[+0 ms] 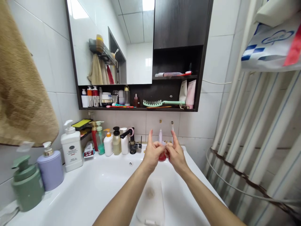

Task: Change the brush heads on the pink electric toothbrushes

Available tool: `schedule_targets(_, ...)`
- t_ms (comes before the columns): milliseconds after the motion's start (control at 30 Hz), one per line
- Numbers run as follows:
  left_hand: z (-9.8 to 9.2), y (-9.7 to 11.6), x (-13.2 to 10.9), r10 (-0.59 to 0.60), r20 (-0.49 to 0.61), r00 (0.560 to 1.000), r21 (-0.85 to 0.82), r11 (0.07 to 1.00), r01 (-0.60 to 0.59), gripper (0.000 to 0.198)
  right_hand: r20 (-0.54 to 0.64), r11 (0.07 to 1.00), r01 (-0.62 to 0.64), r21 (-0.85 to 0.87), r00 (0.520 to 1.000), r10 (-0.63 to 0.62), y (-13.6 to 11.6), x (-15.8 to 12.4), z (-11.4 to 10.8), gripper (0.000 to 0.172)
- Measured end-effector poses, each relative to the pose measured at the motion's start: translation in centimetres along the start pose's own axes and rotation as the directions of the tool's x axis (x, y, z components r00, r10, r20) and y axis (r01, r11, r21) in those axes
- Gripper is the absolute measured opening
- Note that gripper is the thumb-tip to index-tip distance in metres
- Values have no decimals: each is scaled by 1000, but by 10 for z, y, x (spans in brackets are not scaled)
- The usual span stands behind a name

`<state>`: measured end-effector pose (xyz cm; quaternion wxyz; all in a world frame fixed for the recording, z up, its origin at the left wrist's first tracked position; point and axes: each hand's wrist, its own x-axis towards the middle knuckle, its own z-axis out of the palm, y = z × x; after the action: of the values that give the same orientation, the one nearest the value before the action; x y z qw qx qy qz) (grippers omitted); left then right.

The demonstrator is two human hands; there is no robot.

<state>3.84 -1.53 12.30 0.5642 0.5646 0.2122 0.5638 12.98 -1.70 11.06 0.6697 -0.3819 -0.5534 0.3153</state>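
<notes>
Both arms reach over the white washbasin. My left hand has its index finger pointing up and the other fingers curled in. Mirroring it, my right hand also points its index finger up, the rest folded. The two hands meet at the thumbs and knuckles, and I see nothing held in either. Just behind them stands a slim lilac toothbrush-like handle, with a red object partly hidden below it. A pale, thin brush-like stick shows behind my right index finger.
A black faucet stands at the basin's back, beside several pump bottles. A purple dispenser and green dispenser line the left. Below my arms lies a whitish tray-like piece. Overhead hangs a mirrored cabinet; radiator pipes stand right.
</notes>
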Motion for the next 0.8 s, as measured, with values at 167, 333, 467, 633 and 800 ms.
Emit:
schedule_targets(167,12,30,-30,58,115,992,-108,993,-46,79,83,988,-19,153,997,6,-36,-27,17,62)
schedule_targets(333,2,25,-40,-38,35,999,-177,983,43,59,-20,974,-94,206,995,100,-33,-37,17,40)
schedule_targets(467,-6,28,-38,-202,46,978,-203,957,207,50,-3,912,-230,341,969,245,-39,-37,18,35)
schedule_targets(633,-5,28,-35,-307,114,945,-149,935,322,59,77,896,-317,311,948,309,-42,-38,24,48)
schedule_targets(800,-13,-5,-42,-388,41,921,-77,918,390,60,72,930,-343,133,939,336,-6,-48,24,47)
